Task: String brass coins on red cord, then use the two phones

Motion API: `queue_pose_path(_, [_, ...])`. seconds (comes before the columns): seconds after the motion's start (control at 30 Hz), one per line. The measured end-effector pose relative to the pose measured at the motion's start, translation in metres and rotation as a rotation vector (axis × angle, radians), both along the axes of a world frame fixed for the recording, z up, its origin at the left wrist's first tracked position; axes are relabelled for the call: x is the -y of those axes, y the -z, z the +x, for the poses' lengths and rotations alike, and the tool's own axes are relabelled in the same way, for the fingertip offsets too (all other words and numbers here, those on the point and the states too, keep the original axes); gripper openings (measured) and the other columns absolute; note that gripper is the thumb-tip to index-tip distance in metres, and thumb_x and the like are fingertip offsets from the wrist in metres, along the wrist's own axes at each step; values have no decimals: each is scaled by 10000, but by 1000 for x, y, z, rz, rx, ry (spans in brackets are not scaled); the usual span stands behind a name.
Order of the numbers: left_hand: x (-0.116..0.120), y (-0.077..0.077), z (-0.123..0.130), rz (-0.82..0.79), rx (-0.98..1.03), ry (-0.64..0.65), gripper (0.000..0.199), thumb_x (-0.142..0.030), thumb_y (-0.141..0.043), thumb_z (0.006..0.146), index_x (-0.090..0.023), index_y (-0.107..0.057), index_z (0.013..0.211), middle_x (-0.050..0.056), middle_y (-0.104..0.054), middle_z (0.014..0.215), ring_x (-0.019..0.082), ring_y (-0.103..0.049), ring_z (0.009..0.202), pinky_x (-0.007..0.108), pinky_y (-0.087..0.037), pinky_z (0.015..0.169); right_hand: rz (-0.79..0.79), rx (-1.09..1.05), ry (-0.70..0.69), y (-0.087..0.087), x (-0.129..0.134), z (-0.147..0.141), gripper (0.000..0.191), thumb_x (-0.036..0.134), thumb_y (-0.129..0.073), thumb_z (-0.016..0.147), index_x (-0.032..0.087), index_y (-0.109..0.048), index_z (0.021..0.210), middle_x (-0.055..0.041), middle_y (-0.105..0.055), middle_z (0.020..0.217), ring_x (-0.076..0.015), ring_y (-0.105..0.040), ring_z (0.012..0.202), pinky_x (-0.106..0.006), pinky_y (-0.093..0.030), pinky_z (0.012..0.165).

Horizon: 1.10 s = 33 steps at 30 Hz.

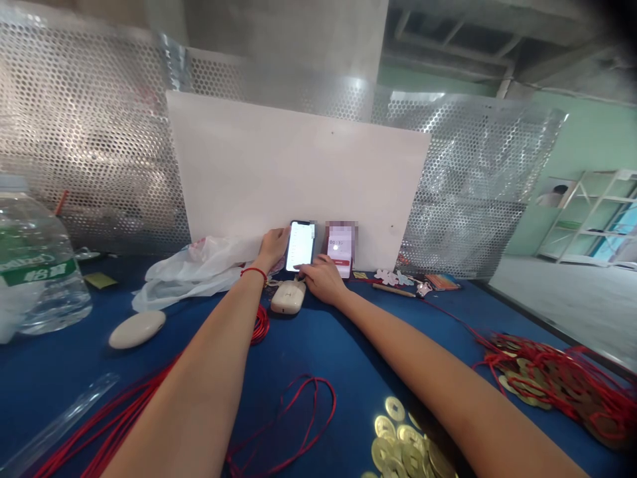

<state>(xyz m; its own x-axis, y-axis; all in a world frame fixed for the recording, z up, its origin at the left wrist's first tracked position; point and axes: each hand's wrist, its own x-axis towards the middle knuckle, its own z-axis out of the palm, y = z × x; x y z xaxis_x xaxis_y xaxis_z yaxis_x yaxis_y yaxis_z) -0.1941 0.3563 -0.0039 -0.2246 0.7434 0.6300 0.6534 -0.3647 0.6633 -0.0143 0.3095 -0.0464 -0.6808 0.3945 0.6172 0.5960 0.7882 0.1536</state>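
A lit smartphone [300, 247] stands upright against the white board. My left hand [275, 247] grips its left edge, with part of the fingers hidden behind it; a red cord circles that wrist. My right hand [324, 280] reaches in from the right, a finger stretched to the bottom of the screen, holding nothing. Just behind it leans a second phone [339, 251] with a pinkish timer display. Below the first phone lies a cream-coloured device [288, 297], joined to its lower end by what looks like a short cable or plug.
Brass coins with square holes [403, 441] lie at the front, beside loose red cord [318, 425]. Coins tied with red cords [552, 378] are heaped at right. A water bottle [37, 265], plastic bag [199, 269] and white oval object [137, 329] occupy the left. Behind stands the board [298, 159].
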Motion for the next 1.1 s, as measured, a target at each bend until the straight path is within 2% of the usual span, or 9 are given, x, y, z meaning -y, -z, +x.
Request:
queue_pose_path(0.17, [0, 0, 0, 2, -4, -5, 480, -490, -370, 843, -150, -602, 597, 64, -591, 576, 173, -505, 582, 273, -297, 520, 40, 139, -58, -2, 0, -2, 423, 68, -442, 844, 166, -527, 1246, -66, -681, 1043, -209, -554, 929, -361, -313, 896])
queue_pose_path(0.23, [0, 0, 0, 2, -25, -21, 493, -488, -354, 851, -149, -599, 591, 75, -597, 582, 181, -515, 594, 278, -300, 522, 48, 176, -50, -2, 0, -2, 456, 72, -450, 842, 162, -482, 1288, -74, -672, 1075, -222, -552, 933, -356, -321, 828])
queue_pose_path(0.53, [-1, 0, 0, -40, -45, -41, 549, -534, -326, 858, -127, -641, 667, 87, -638, 643, 198, -558, 649, 275, -350, 547, 28, 194, -50, -4, 2, -2, 394, 71, -448, 842, 162, -519, 1218, -81, -672, 1048, -214, -547, 930, -335, -276, 771])
queue_pose_path(0.67, [1, -1, 0, -49, -44, -39, 554, -534, -324, 861, -123, -632, 654, 81, -633, 632, 188, -555, 632, 268, -340, 534, 12, 112, -11, -6, 5, -2, 273, 72, -428, 853, 156, -621, 1026, -77, -682, 929, -192, -556, 878, -334, -270, 797])
queue_pose_path(0.77, [3, -1, 1, -54, -38, -24, 546, -531, -321, 861, -125, -625, 657, 79, -638, 645, 180, -551, 627, 261, -336, 534, 9, 97, 13, -6, 5, -1, 250, 88, -426, 862, 162, -655, 929, -69, -678, 833, -182, -557, 821, -334, -270, 815])
queue_pose_path(1.1, [3, -2, 1, -48, -12, -7, 513, -528, -335, 845, -153, -583, 598, 73, -617, 605, 184, -551, 609, 269, -332, 521, 3, 74, -29, -3, 1, -1, 283, 79, -445, 845, 174, -676, 978, -53, -695, 849, -169, -567, 811, -330, -265, 907])
